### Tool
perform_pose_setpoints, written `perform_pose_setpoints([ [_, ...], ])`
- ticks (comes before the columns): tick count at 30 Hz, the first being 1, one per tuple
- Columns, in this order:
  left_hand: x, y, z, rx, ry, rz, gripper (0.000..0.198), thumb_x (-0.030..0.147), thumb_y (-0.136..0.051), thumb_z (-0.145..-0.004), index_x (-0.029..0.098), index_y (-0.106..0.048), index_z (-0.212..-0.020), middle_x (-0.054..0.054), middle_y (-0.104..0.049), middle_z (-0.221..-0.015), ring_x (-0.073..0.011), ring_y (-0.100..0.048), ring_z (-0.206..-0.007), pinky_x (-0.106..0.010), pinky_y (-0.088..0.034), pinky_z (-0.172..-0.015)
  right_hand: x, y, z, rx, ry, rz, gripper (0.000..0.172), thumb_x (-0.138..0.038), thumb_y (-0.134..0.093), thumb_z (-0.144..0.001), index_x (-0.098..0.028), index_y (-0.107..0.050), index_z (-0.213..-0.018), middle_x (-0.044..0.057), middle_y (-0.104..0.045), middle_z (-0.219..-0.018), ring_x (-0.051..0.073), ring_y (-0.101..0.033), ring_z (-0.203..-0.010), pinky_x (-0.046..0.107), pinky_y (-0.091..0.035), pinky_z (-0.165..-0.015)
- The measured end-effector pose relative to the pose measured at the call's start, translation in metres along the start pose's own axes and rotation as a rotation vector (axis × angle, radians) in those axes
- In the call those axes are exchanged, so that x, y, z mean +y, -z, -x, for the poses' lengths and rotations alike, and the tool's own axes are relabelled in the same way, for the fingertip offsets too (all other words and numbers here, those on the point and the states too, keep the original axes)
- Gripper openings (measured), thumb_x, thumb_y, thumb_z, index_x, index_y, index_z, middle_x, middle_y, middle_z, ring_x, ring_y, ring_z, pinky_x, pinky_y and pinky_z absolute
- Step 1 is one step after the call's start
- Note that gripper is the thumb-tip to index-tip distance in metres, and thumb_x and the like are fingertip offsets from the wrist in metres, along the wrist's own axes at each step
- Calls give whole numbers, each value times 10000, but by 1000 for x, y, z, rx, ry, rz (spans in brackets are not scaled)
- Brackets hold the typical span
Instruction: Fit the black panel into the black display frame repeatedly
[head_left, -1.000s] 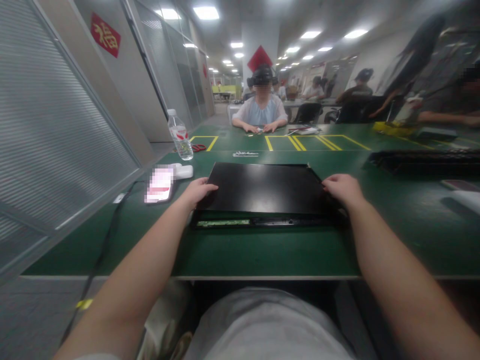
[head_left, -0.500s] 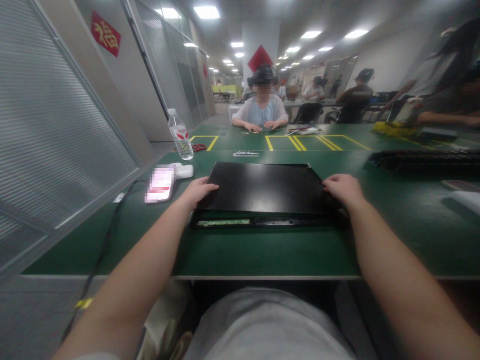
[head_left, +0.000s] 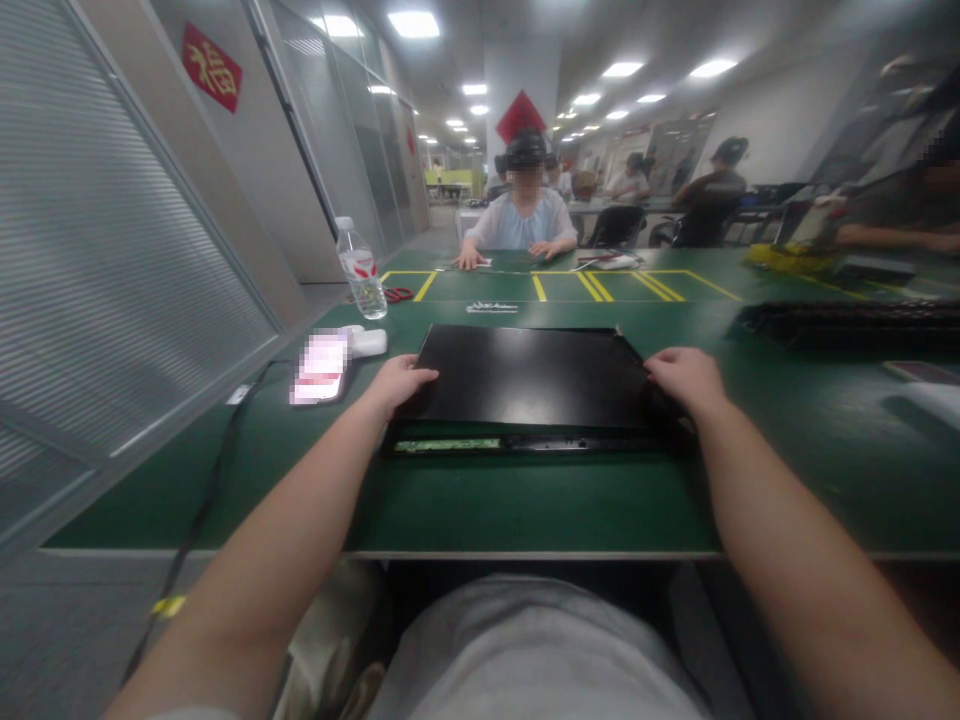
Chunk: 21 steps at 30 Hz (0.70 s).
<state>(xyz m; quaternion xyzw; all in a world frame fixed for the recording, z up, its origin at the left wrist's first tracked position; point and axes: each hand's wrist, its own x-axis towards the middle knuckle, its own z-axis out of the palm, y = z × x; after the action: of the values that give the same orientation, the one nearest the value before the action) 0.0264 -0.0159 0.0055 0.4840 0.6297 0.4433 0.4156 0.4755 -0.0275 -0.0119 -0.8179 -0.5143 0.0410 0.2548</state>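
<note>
A flat black metal cover panel (head_left: 534, 375) lies on a black chassis (head_left: 525, 443) on the green table (head_left: 525, 500). A green circuit board strip (head_left: 446, 446) shows at the chassis's near edge. My left hand (head_left: 397, 383) grips the panel's left edge, fingers curled over it. My right hand (head_left: 686, 378) grips the right edge the same way.
A phone (head_left: 321, 370) and a white object (head_left: 364, 343) lie to the left, with a water bottle (head_left: 360, 268) and red scissors (head_left: 395, 295) behind. Another black chassis (head_left: 847, 325) lies at the right. A person (head_left: 523, 215) sits across the table; others work at the far right.
My hands and the panel have hardly moved. The person opposite has slid one hand out to the side on the table.
</note>
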Motion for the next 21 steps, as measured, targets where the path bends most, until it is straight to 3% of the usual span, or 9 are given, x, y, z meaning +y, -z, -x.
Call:
perform_pose_setpoints([
  [8, -1, -1, 1, -51, 4, 46, 326, 151, -882, -589, 188, -730, -875, -54, -804, -834, -268, -784, -815, -327, -602, -722, -1, 1, 1, -6, 4, 10, 252, -335, -640, -812, -237, -839, -931, 136, -814, -948, 334, -753, -961, 426, -577, -863],
  [21, -3, 1, -1, -80, 16, 75, 370, 174, -904, -586, 182, -743, -919, -53, -800, -813, -256, -776, -754, -325, -597, -690, -4, 3, 2, -13, -17, 13, 249, -340, -640, -810, -251, -838, -931, 112, -814, -922, 322, -750, -951, 413, -583, -848],
])
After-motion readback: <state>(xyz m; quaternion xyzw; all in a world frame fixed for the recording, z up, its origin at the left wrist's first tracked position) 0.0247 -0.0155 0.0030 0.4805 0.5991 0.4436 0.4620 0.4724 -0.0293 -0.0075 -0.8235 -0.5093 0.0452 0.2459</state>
